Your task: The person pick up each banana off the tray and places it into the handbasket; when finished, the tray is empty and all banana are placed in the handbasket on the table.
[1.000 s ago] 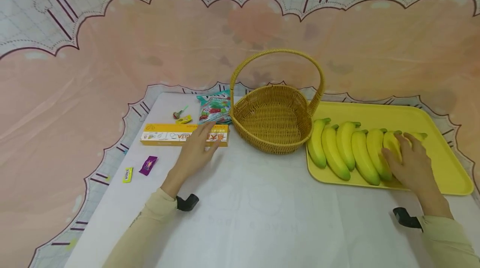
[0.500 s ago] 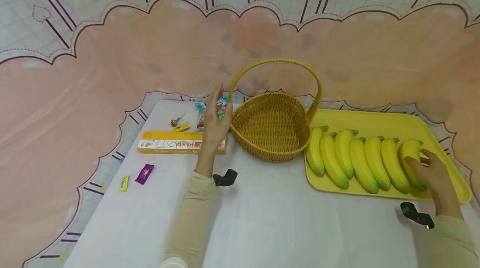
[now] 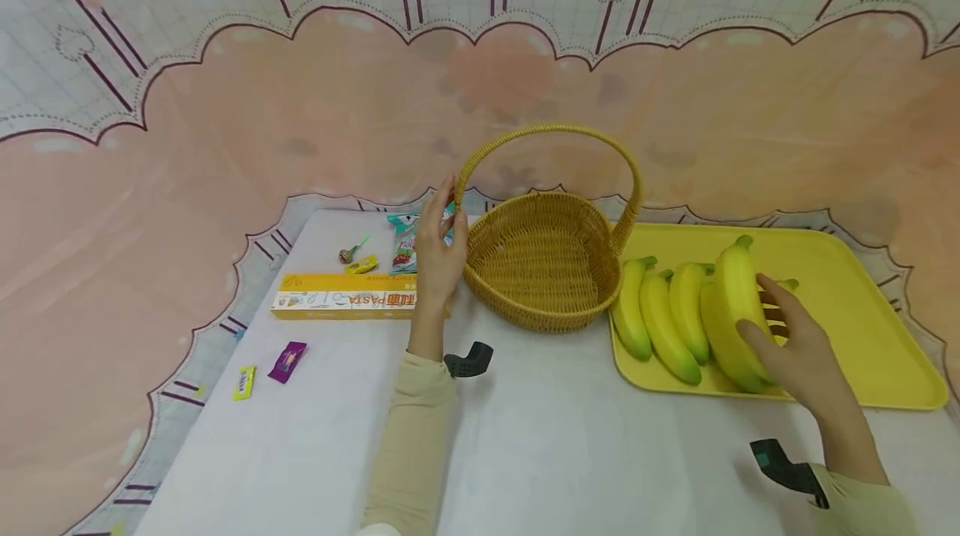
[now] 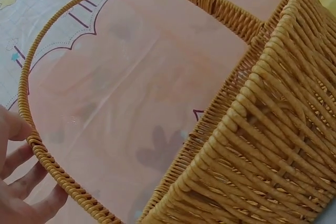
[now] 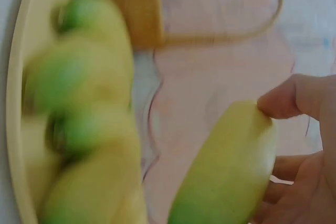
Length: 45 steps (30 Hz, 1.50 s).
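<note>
A woven basket (image 3: 542,323) with a tall hoop handle (image 4: 32,40) stands mid-table, its inside bare. At the handle's left side is my left hand (image 3: 440,261), thumb and fingertips holding the wicker. My right hand (image 3: 802,353) grips a yellow banana (image 3: 738,303) with green ends, thumb on the near side and fingers on the far side. That banana is raised over the row of bananas (image 3: 660,328) on the yellow tray (image 3: 862,336) and overlaps some of them in the head view. In the right wrist view, the held banana (image 5: 226,171) is apart from the blurred row.
Left of the basket are an orange and white pasta box (image 3: 345,303), a teal candy bag (image 3: 403,248), a lollipop (image 3: 348,254) and a yellow sweet (image 3: 362,265). Nearer the left edge lie a purple sweet (image 3: 287,362) and another yellow sweet (image 3: 244,383). A patterned cloth hangs behind.
My left hand has moved from above the pasta box to the basket handle. My right hand took the banana at the row's right end, lifted it and carried it left.
</note>
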Each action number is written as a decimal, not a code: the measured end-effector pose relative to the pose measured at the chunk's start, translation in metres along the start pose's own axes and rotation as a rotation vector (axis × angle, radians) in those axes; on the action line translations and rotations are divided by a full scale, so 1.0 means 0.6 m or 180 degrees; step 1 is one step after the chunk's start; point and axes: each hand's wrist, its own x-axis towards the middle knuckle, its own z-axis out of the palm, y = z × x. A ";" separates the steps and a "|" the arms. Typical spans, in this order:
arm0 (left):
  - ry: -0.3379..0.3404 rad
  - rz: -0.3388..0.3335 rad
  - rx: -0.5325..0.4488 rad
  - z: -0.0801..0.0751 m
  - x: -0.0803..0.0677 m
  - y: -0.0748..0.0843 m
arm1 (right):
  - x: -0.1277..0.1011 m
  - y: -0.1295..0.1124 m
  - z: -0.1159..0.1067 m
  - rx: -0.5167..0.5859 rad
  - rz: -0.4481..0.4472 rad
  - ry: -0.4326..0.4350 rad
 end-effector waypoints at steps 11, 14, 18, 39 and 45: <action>-0.0176 -0.0098 -0.0053 0.005 -0.005 -0.015 | 0.040 -0.126 0.072 0.0093 -0.0603 -0.0712; -0.0235 -0.0122 -0.0064 0.004 -0.004 -0.011 | 0.071 -0.150 0.095 0.0161 -0.0607 -0.0900; -0.0281 -0.0147 -0.0061 0.004 -0.002 -0.018 | 0.120 -0.177 0.126 0.0319 -0.0498 -0.1091; -0.0279 -0.0267 0.0083 -0.009 -0.007 -0.020 | 0.265 -0.272 0.301 0.0042 0.0059 -0.1883; -0.0312 -0.0317 0.0011 -0.014 -0.007 0.015 | 0.278 -0.284 0.327 -0.0091 0.0200 -0.2105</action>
